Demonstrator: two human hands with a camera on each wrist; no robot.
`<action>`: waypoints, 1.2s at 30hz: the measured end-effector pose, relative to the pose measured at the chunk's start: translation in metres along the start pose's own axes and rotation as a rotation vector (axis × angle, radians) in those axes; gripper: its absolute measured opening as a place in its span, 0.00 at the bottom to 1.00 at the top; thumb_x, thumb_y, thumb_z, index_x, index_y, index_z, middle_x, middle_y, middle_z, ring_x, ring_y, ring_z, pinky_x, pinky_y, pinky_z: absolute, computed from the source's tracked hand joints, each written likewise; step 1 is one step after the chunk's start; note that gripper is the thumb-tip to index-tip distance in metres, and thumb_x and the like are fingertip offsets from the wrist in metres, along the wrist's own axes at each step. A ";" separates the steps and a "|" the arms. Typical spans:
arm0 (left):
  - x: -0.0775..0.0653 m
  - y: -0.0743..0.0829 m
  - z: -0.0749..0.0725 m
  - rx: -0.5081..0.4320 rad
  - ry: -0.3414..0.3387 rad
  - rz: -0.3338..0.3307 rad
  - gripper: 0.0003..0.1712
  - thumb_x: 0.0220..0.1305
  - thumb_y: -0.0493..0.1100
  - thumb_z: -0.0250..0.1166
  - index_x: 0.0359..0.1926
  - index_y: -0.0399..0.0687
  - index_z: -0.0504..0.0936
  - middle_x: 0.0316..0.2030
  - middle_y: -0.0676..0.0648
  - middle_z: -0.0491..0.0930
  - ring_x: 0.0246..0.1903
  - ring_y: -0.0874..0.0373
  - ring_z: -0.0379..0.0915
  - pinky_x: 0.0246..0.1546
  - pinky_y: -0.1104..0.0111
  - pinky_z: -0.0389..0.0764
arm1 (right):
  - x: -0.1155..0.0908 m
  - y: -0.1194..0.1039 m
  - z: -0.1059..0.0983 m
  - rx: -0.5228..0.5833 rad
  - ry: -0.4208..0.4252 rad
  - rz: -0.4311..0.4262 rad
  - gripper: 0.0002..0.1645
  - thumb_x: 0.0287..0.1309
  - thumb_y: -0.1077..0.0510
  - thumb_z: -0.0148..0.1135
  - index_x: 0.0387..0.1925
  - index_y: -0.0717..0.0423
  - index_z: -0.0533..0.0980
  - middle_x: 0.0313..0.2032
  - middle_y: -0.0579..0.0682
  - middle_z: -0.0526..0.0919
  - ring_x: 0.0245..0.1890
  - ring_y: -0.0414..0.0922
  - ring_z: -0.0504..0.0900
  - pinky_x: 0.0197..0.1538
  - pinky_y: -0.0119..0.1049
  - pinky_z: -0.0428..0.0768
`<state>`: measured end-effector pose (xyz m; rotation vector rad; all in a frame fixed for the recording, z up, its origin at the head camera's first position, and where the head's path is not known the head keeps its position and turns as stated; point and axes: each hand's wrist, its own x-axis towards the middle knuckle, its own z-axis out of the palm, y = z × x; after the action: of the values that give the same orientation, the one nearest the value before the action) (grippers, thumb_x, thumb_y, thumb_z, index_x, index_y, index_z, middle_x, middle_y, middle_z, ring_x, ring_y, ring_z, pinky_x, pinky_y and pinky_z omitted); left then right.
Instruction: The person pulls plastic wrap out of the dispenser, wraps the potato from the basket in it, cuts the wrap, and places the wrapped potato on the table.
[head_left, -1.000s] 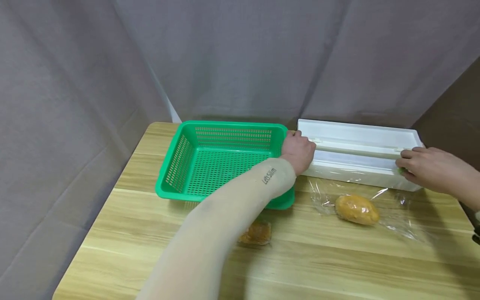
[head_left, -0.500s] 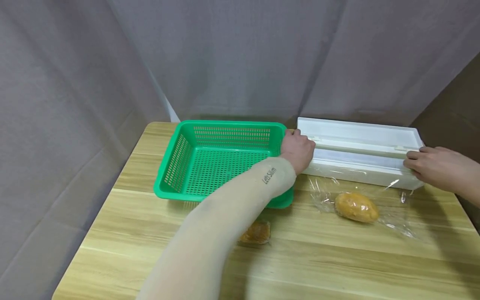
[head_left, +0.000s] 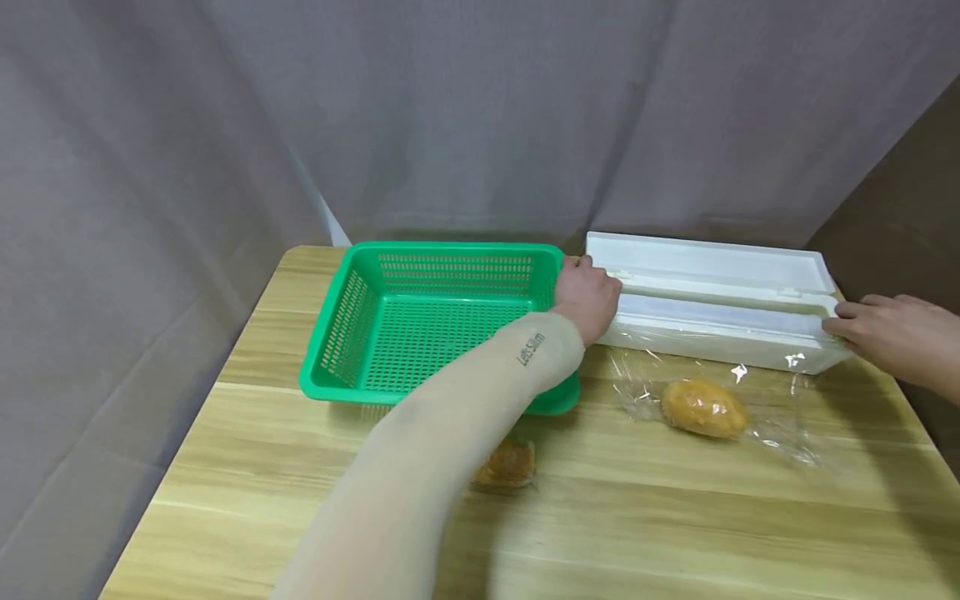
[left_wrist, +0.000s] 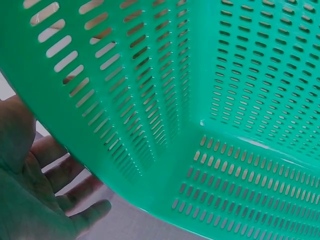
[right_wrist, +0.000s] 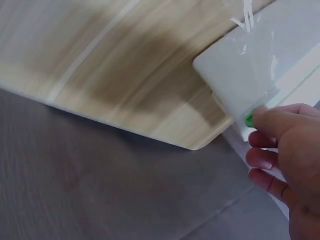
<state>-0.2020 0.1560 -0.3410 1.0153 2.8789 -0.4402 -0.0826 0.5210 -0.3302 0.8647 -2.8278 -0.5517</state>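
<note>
A white cling film dispenser (head_left: 705,257) stands at the back right with its lid raised. At its right end my right hand (head_left: 892,329) pinches a small green slide cutter (right_wrist: 250,119) between thumb and fingers. My left hand (head_left: 588,296) holds the dispenser's left end, close against the green basket; in the left wrist view the basket wall hides the fingers' contact. Clear cling film (head_left: 791,429) runs from the dispenser's front edge down over the wood table. An oval bread roll (head_left: 701,408) lies on that film.
The green slotted basket (head_left: 438,247) sits directly left of the dispenser. A wrapped piece of bread (head_left: 512,462) lies on the table, partly hidden by the left sleeve (head_left: 420,467). Grey curtains (head_left: 450,117) hang behind the table.
My right hand has slid right along the dispenser's front edge with the green slide cutter, reaching the right end. The left hand keeps its place; the whole head view has shifted slightly.
</note>
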 end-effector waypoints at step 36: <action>-0.015 0.003 0.004 -0.089 0.069 0.163 0.20 0.81 0.45 0.56 0.68 0.64 0.79 0.63 0.56 0.79 0.64 0.58 0.70 0.67 0.59 0.69 | 0.002 -0.033 0.007 0.133 0.343 0.046 0.47 0.79 0.28 0.17 0.22 0.48 0.73 0.24 0.44 0.71 0.20 0.45 0.68 0.21 0.40 0.65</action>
<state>-0.1886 0.1475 -0.3435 1.2602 2.8154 -0.2692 -0.0692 0.4967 -0.3489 0.8228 -2.5823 -0.1869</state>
